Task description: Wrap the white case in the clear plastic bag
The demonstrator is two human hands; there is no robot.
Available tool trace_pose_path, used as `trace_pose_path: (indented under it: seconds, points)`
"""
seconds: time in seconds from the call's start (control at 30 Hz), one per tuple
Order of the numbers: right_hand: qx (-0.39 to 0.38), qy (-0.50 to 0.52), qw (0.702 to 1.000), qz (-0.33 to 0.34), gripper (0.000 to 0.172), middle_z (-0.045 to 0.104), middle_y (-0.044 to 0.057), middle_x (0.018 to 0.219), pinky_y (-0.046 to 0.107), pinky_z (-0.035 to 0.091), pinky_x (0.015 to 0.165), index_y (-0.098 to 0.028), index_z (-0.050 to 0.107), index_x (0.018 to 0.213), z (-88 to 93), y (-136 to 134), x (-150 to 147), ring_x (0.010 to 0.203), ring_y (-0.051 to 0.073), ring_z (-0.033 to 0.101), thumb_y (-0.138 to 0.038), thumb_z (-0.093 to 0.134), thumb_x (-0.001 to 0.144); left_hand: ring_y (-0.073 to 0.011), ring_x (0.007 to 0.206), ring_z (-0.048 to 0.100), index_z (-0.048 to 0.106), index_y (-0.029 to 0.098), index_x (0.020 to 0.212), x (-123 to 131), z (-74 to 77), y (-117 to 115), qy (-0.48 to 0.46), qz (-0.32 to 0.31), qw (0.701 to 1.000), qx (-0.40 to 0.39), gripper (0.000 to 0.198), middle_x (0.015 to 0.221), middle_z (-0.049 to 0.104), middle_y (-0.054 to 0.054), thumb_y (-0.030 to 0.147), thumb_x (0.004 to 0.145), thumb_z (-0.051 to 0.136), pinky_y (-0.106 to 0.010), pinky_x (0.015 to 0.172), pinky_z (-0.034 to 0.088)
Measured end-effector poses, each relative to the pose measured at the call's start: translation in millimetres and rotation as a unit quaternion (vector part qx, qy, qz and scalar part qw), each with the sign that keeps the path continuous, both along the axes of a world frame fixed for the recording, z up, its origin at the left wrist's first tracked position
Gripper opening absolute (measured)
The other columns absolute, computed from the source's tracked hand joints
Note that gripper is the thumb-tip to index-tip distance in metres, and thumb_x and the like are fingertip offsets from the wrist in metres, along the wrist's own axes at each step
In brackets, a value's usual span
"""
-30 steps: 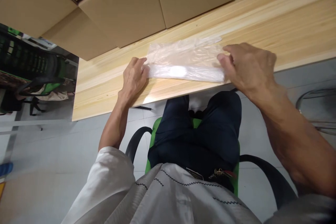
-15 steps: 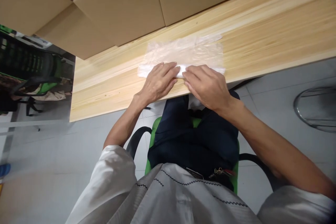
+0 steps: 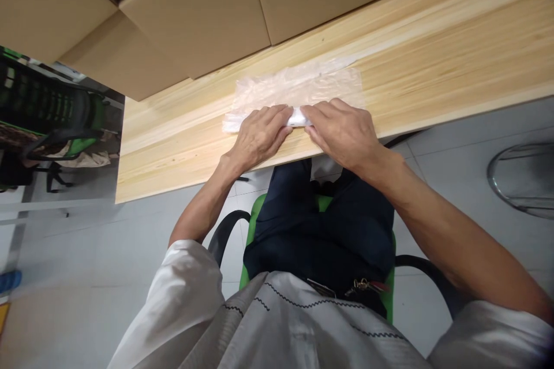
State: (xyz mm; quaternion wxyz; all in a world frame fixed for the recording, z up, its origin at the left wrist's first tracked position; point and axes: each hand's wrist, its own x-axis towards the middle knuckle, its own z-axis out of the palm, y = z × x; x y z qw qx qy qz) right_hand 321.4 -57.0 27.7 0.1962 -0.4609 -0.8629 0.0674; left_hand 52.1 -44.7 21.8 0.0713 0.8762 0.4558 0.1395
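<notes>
A crinkled, see-through plastic sheet lies on the wooden table in front of me. Along its near edge runs a white roll, which shows between my hands. My left hand grips the roll's left part, fingers on top and thumb on the near side. The right part is in my right hand, held the same way. Both hands are closed on the roll, close to the table's front edge. What the roll contains, if anything, is hidden.
Large cardboard boxes stand along the back of the wooden table. A dark office chair is at far left. On the right, a round metal stool frame stands on the tiled floor. I sit on a green chair.
The near edge has been rolled slightly further, and the sheet's spread part looks shorter. It has shifted a little to the left. My right hand has moved slightly outward over the roll's end.
</notes>
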Motion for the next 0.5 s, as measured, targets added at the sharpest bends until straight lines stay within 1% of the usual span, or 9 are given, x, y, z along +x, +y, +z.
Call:
trace_pose_path:
  seconds: [0.1, 0.17, 0.23, 0.3, 0.4, 0.5]
  points:
    - [-0.031, 0.010, 0.999, -0.007, 0.043, 0.090, 0.016, 0.130, 0.047, 0.053, 0.089, -0.027, 0.081, 0.150, 1.8, 9.0, 1.0, 0.123, 0.040, 0.073, -0.028, 0.055, 0.116, -0.0385, 0.141, 0.078, 0.070, 0.027, 0.168, -1.1, 4.1, 2.5, 0.001, 0.008, 1.000, -0.007, 0.072, 0.150, 0.084, -0.019, 0.076, 0.128, 0.036, -0.056, 0.121, 0.059]
    - [-0.061, 0.011, 0.998, -0.005, 0.044, 0.091, 0.015, 0.134, 0.047, 0.055, 0.092, -0.029, 0.083, 0.149, 4.7, 14.8, 3.0, 0.124, 0.039, 0.076, -0.030, 0.054, 0.117, -0.0377, 0.135, 0.080, 0.072, 0.027, 0.166, -2.8, 6.8, 4.6, 0.007, 0.014, 1.000, -0.007, 0.072, 0.140, 0.087, -0.017, 0.077, 0.128, 0.035, -0.055, 0.119, 0.059]
    - [-0.089, 0.016, 0.996, 0.000, 0.046, 0.091, 0.013, 0.139, 0.047, 0.055, 0.095, -0.030, 0.085, 0.149, 9.4, 19.8, 5.7, 0.125, 0.039, 0.079, -0.032, 0.052, 0.117, -0.0374, 0.131, 0.081, 0.074, 0.027, 0.161, -4.3, 10.3, 7.1, 0.016, 0.019, 1.000, -0.007, 0.071, 0.133, 0.087, -0.016, 0.076, 0.129, 0.035, -0.054, 0.117, 0.059]
    - [-0.114, 0.030, 0.993, 0.000, 0.049, 0.092, 0.011, 0.139, 0.048, 0.057, 0.096, -0.030, 0.087, 0.150, 15.6, 23.9, 8.7, 0.125, 0.040, 0.081, -0.034, 0.053, 0.116, -0.0371, 0.129, 0.081, 0.077, 0.026, 0.156, -5.1, 15.0, 10.7, 0.021, 0.021, 0.999, -0.012, 0.069, 0.131, 0.088, -0.016, 0.075, 0.129, 0.036, -0.053, 0.115, 0.060]
    - [-0.151, 0.060, 0.987, 0.000, 0.050, 0.095, 0.007, 0.133, 0.048, 0.059, 0.098, -0.032, 0.090, 0.149, 23.8, 30.7, 12.4, 0.127, 0.040, 0.082, -0.038, 0.055, 0.113, -0.0351, 0.125, 0.083, 0.082, 0.027, 0.145, -3.9, 24.4, 20.7, 0.015, 0.016, 0.999, -0.035, 0.062, 0.130, 0.089, -0.014, 0.069, 0.130, 0.040, -0.050, 0.111, 0.061]
    - [-0.173, 0.079, 0.982, -0.003, 0.049, 0.095, 0.006, 0.129, 0.046, 0.061, 0.101, -0.032, 0.093, 0.144, 23.6, 40.6, 15.9, 0.126, 0.038, 0.083, -0.039, 0.055, 0.113, -0.0316, 0.119, 0.085, 0.086, 0.026, 0.135, -1.8, 31.9, 37.6, 0.005, 0.001, 0.998, -0.066, 0.055, 0.128, 0.090, -0.011, 0.062, 0.131, 0.045, -0.045, 0.105, 0.060]
